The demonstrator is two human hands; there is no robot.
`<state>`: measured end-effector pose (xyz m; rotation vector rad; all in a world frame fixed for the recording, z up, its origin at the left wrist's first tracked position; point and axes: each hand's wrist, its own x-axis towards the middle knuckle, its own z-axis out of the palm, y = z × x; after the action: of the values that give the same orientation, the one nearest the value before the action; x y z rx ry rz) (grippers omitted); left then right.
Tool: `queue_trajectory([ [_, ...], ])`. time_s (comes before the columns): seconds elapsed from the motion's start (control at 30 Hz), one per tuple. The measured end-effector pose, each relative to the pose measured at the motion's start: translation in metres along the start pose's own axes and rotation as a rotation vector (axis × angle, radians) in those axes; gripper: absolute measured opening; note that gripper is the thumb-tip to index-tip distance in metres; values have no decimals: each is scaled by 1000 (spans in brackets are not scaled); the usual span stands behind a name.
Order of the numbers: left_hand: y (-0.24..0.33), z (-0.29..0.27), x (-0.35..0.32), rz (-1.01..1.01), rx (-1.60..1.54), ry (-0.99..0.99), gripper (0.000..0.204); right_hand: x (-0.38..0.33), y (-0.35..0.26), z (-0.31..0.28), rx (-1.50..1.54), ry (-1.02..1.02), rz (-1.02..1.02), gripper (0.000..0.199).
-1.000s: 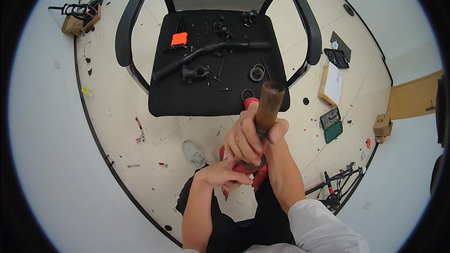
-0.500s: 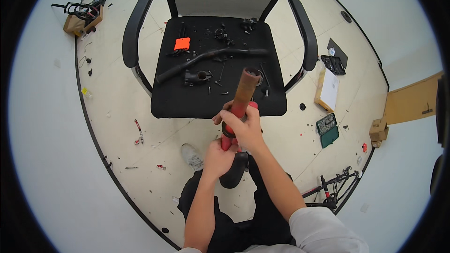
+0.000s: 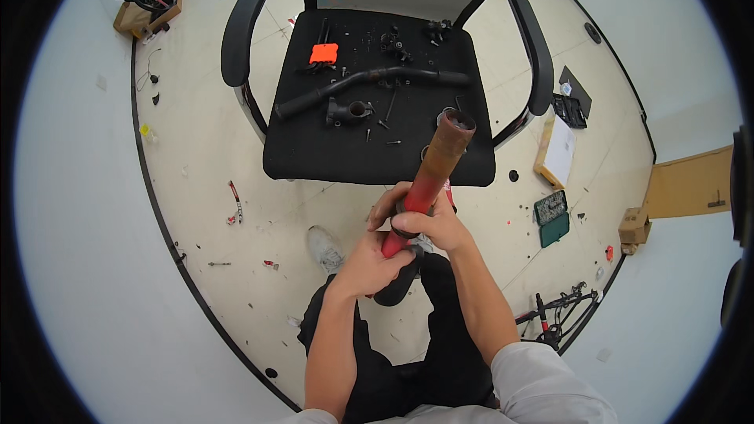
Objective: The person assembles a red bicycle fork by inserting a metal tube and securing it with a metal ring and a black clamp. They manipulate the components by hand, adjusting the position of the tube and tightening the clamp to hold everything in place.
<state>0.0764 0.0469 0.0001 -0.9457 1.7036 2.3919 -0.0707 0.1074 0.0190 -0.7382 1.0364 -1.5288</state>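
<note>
In front of my knees a red metal tube [image 3: 428,188] slants up toward the chair. Its open upper end is rusty brown, and a dark ring [image 3: 404,225] sits around it lower down. My right hand [image 3: 437,225] is wrapped round the tube at this ring, thumb across the near side. Just below it, my left hand [image 3: 367,264] grips the tube's lower red part. A rounded black part [image 3: 395,289] shows under my left hand; how it joins the tube is hidden.
On the black chair seat [image 3: 314,149] lie a black handlebar [image 3: 345,85], a black clamp-like part [image 3: 348,112], an orange piece [image 3: 323,53] and several small screws. Chair armrests [image 3: 534,55] rise at both sides. A bicycle frame [image 3: 550,318] and a green case [image 3: 553,229] lie at right.
The tube's upper end has swung right and nearer, with both hands still on it. My right hand has shifted slightly right. The whole view has shifted a little, moving the chair up and right.
</note>
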Motion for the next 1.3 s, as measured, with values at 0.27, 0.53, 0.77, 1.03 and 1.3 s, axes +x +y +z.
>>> queue_trajectory([
  [0.27,-5,-8,-5,-88,-313,-361,18,4,-10,-12,106,-446,76,27],
  [0.53,6,-8,-3,-72,-158,-158,12,-1,-1,-5,-291,-124,-53,30],
  [0.77,-1,-1,5,-95,-257,-52,2,-3,15,-4,-309,63,32,33],
  [1.03,0,0,7,-46,-240,7,5,4,19,-7,-224,45,14,42],
  [1.3,5,-5,12,27,-79,108,10,-12,15,-18,-204,206,-229,37],
])
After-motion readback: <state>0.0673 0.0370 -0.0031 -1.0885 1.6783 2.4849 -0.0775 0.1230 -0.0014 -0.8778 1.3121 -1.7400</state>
